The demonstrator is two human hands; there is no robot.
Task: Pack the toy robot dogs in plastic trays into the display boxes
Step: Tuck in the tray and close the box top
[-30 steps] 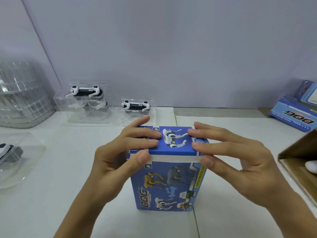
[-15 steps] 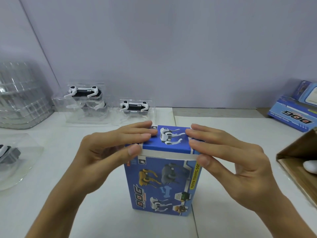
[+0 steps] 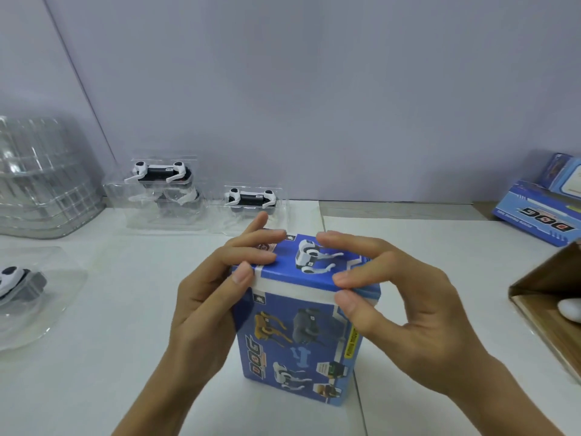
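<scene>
A blue display box (image 3: 298, 347) printed with robot dogs stands upright in the middle of the white table. Its top flap lies down, with a white strip showing along the front edge. My left hand (image 3: 213, 297) grips the box's upper left corner, thumb on the white strip and fingers on the flap. My right hand (image 3: 393, 303) holds the upper right corner, thumb on the strip, fingers arched over the lid. Two white and black toy dogs in clear trays, one (image 3: 158, 173) stacked on another tray and one (image 3: 251, 199) on its own, sit at the back.
A stack of empty clear trays (image 3: 41, 184) stands at the far left. Another dog in a tray (image 3: 19, 284) lies at the left edge. Flat blue display boxes (image 3: 540, 212) lean at the back right. An open cardboard carton (image 3: 553, 303) sits at the right edge.
The box has tilted slightly and shifted a little. My right fingers have lifted and arched over the lid, and my left fingers have spread. Both thumbs stay on the white strip.
</scene>
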